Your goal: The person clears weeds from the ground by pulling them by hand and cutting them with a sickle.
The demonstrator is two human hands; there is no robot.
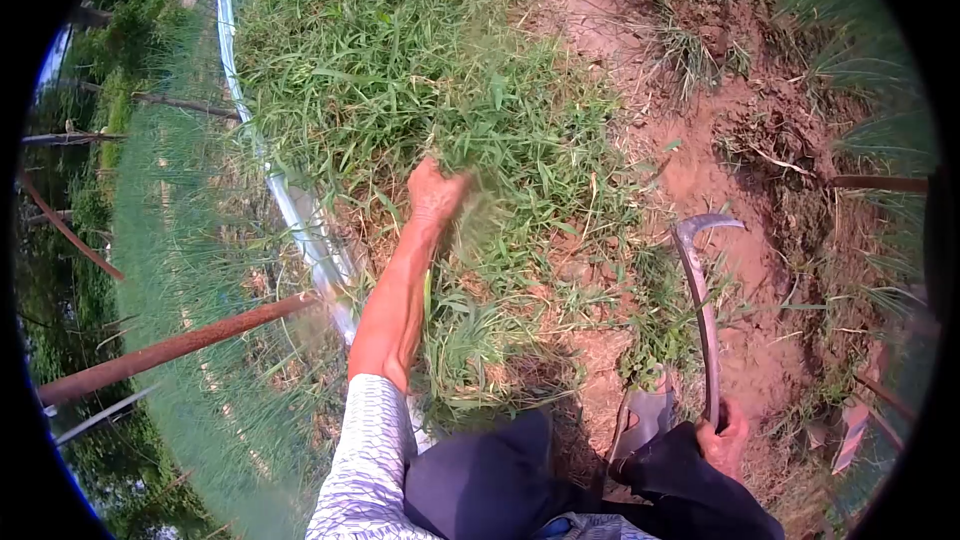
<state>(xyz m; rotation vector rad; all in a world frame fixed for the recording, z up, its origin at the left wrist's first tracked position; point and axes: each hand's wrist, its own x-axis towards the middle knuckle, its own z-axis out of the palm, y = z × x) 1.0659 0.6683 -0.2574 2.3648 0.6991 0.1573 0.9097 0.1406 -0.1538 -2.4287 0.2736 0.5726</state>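
Sickle in the right hand, over reddish soil.
Slim, curved grey blade, long brown handle, lower end clamped in the right grip; left hand's grip clenched on leafy green grass.

The left hand is curled among the grass; foliage and blur obscure its grip. The right hand holds the sickle by its handle, near the right edge of the grass. The blade curves rightward over the bare soil. A pale strip follows the grass's left edge. A rusty pole extends to the strip. A shoe is near the right hand.
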